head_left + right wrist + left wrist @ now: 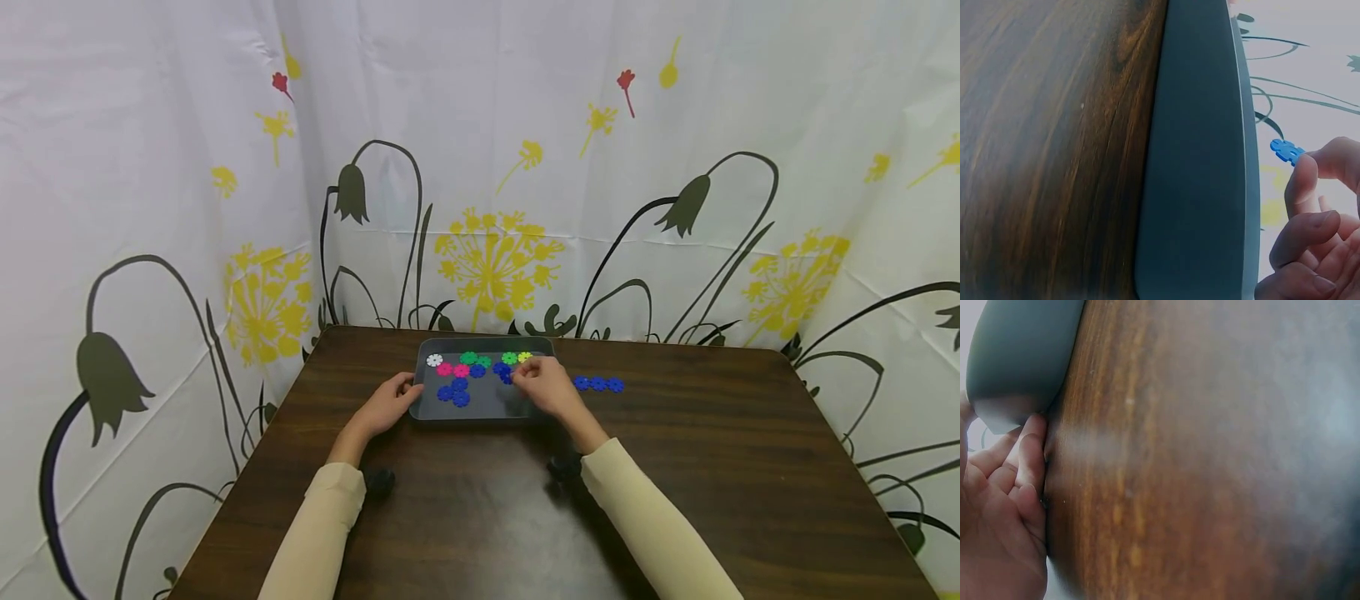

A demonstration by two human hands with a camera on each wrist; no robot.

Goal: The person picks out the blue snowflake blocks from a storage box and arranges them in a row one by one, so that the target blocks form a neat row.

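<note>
A shallow grey tray (480,412) holds small notched plastic discs: a white disc (435,360), pink discs (445,369), green discs (468,358), a yellow disc (525,357) and several blue discs (461,399). My left hand (386,406) grips the tray's left edge; in the left wrist view its fingers (1033,447) meet the tray's underside corner. Over the tray's right part, my right hand (548,386) pinches a blue notched disc (1285,150) between thumb and index finger, clear in the right wrist view. The tray's right edge is partly hidden behind that hand.
Three blue discs (597,383) lie in a row on the brown wooden table (720,467), right of the tray. A white curtain (480,100) with flower prints hangs behind and at both sides. Dark wrist devices (380,483) sit under both forearms.
</note>
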